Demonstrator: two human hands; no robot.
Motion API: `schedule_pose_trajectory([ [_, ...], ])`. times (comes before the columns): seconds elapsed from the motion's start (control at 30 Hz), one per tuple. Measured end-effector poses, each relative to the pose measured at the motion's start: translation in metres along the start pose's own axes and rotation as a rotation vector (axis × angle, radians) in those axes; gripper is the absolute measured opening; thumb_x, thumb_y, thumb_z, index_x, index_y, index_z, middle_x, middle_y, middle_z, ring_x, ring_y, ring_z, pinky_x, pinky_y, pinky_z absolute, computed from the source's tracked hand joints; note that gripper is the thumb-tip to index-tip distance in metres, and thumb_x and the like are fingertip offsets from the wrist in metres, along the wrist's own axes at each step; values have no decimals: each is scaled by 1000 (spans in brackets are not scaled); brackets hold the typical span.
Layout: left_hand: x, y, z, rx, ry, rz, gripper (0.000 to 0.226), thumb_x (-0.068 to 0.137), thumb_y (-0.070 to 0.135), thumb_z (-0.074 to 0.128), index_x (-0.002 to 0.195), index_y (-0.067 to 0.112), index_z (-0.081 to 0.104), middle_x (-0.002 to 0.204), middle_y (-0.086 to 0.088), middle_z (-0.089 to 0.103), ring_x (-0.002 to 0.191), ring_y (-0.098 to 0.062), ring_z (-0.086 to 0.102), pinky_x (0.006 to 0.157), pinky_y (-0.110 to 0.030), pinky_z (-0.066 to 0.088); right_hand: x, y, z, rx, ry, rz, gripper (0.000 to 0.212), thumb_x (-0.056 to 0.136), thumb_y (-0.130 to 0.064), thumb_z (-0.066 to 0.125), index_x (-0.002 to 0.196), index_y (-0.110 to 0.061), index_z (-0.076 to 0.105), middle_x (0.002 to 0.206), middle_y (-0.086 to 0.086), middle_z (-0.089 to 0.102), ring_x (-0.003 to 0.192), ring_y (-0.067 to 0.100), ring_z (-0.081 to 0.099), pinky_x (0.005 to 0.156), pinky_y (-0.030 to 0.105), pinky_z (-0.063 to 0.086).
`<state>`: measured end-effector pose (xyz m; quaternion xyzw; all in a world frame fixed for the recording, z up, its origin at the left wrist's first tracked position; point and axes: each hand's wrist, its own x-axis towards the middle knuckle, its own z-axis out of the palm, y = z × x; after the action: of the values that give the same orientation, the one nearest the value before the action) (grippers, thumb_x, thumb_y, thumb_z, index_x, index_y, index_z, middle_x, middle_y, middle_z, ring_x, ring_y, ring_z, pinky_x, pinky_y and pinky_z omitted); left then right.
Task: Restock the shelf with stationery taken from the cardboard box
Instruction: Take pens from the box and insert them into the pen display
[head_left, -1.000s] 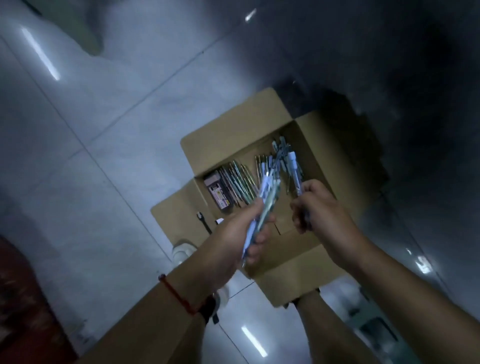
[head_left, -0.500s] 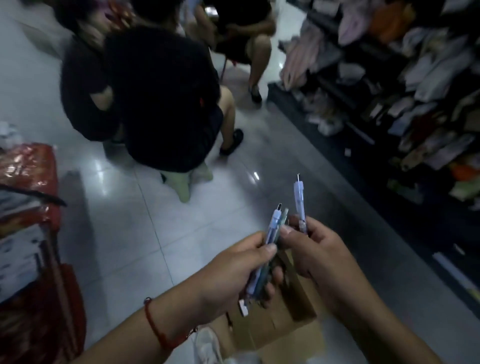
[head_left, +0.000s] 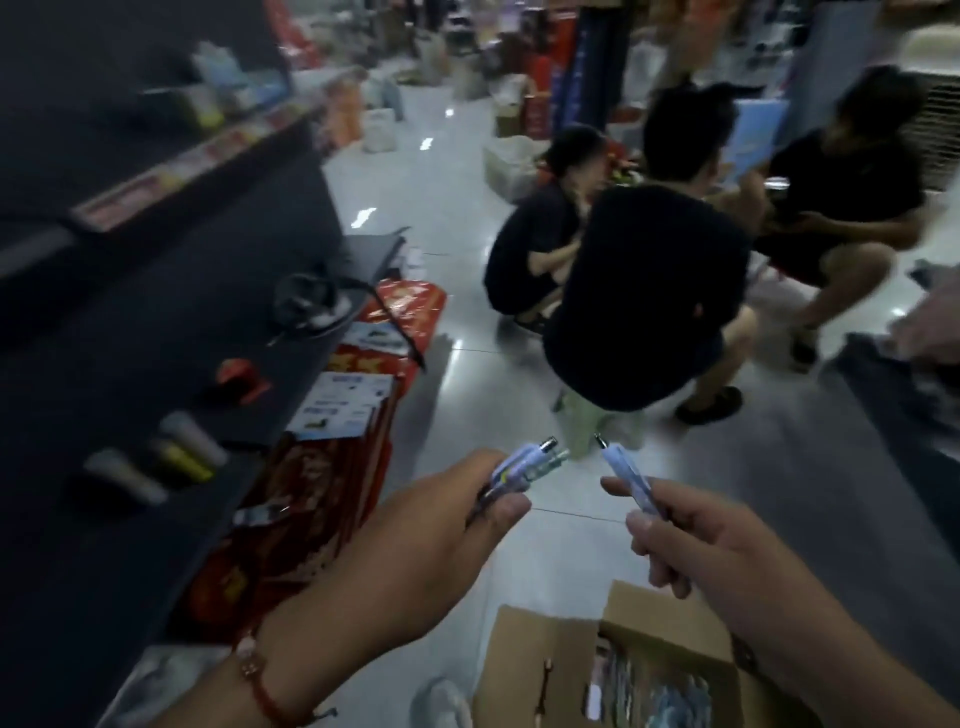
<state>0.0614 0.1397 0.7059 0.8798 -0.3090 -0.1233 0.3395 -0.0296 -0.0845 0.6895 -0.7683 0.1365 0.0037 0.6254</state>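
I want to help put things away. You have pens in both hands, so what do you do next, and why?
Probably carry them left to the dark shelf. The left hand grips a few pens, the right hand grips one pen, and both are already lifted clear of the cardboard box.

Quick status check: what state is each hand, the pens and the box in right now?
Left hand: grips a bundle of pens, tips pointing away.
Right hand: pinches a single pen, held apart from the bundle.
Cardboard box: flaps open, on the floor, stationery still inside.
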Motion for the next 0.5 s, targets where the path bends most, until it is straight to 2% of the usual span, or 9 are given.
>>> schedule_pose_trajectory([
  [0.1,-52,-19,-34,96,142,-117,24,91,63,35,110,50,42,79,7,59,73,-6,56,65,-31,45,10,-18,40,-110,-122,-80,23,93,-33,62,103,-53,69,63,-10,50,57,6,49,59,25,41],
  [0.13,-71,-25,-46,145,190,-125,29,92,66,29,113,51,42,81,8,59,75,-5,55,64,-29,44,12,-27,57,-111,-157,-104,17,93,-43,60,104,-51,69,65,-10,51,59,7,49,61,27,41],
  [0.17,-90,-31,-56,200,233,-122,39,91,70,20,115,50,43,84,10,60,76,-5,54,64,-28,44,14,-34,74,-115,-200,-133,19,92,-50,56,103,-46,70,67,-9,53,60,7,49,63,28,42],
  [0.2,-110,-36,-67,249,272,-125,48,91,72,11,116,48,44,86,12,59,77,-5,54,64,-27,43,15,-43,93,-120,-237,-153,23,94,-51,52,101,-42,72,69,-9,55,62,8,50,65,29,43],
  [0.3,-168,-58,-94,385,381,-185,57,91,67,2,118,44,47,95,16,60,83,-7,56,67,-30,46,14,-68,156,-132,-342,-242,26,96,-30,54,91,-46,74,75,-8,65,65,4,57,69,26,47],
  [0.4,-225,-87,-121,532,514,-225,45,96,60,16,119,45,50,91,17,61,75,-5,57,60,-30,48,6,-95,225,-155,-440,-331,22,91,-26,62,88,-45,72,76,-3,67,68,5,60,71,27,49],
  [0.5,-288,-119,-152,686,602,-289,39,99,52,32,126,39,56,80,17,57,62,-4,54,47,-27,45,-5,-118,300,-196,-557,-445,20,89,-25,65,92,-44,70,78,-9,69,72,4,62,77,34,51],
])
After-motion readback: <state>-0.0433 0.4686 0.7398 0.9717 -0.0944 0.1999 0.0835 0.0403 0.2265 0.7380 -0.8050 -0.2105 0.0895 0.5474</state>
